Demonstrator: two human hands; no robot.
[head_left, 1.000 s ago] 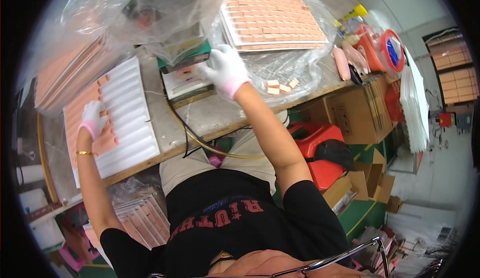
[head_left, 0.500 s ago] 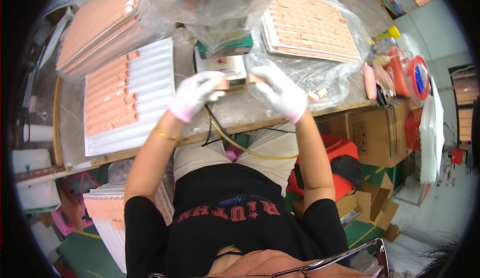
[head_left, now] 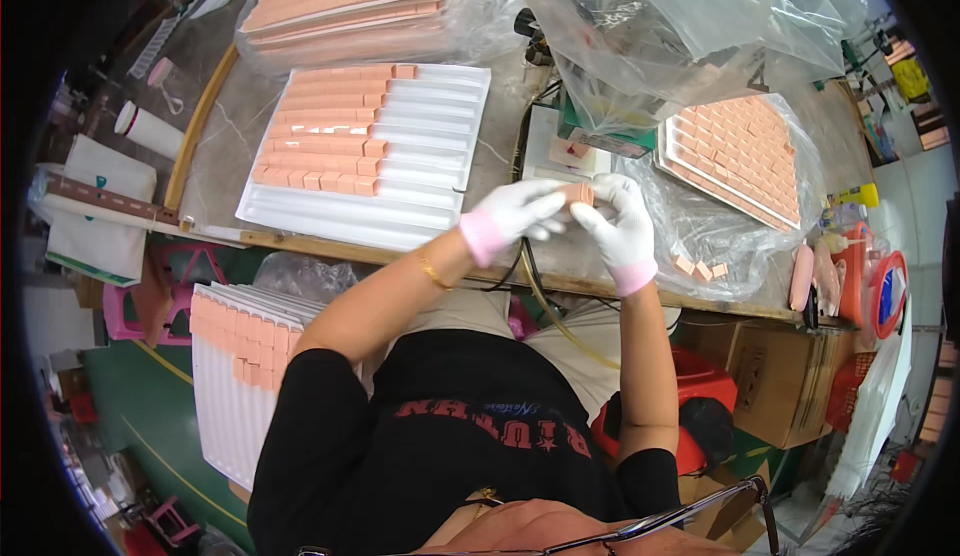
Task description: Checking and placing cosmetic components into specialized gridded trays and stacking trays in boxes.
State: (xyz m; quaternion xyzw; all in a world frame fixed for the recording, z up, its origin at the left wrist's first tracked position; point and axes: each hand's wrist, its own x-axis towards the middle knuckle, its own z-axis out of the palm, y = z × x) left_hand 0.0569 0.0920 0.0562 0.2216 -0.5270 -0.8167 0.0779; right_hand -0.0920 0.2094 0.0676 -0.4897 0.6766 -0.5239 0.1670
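Note:
White gloves with pink cuffs cover both my hands, which meet just in front of a small device with a green housing [head_left: 625, 142]. Between them is a small peach-coloured block [head_left: 577, 193]; whether it is one piece or two pressed together I cannot tell. My left hand [head_left: 513, 216] pinches it from the left, thumb and fingers closed. The fingers of my right hand [head_left: 624, 224] close on it from the other side. To the left lies a white grooved tray [head_left: 435, 161], its left part covered with rows of similar peach blocks.
A peach-filled tray [head_left: 735, 161] rests on clear plastic at the right, with several loose blocks [head_left: 700, 268] nearer me. Plastic-wrapped stacked trays [head_left: 350, 6] stand at the back left. Clear plastic sheeting [head_left: 690, 26] hangs over the device. A red basket [head_left: 885, 296] is at far right.
My hands, apart before with a peach block in each, have come together at the fingertips. The view has swung left, so the table appears further right.

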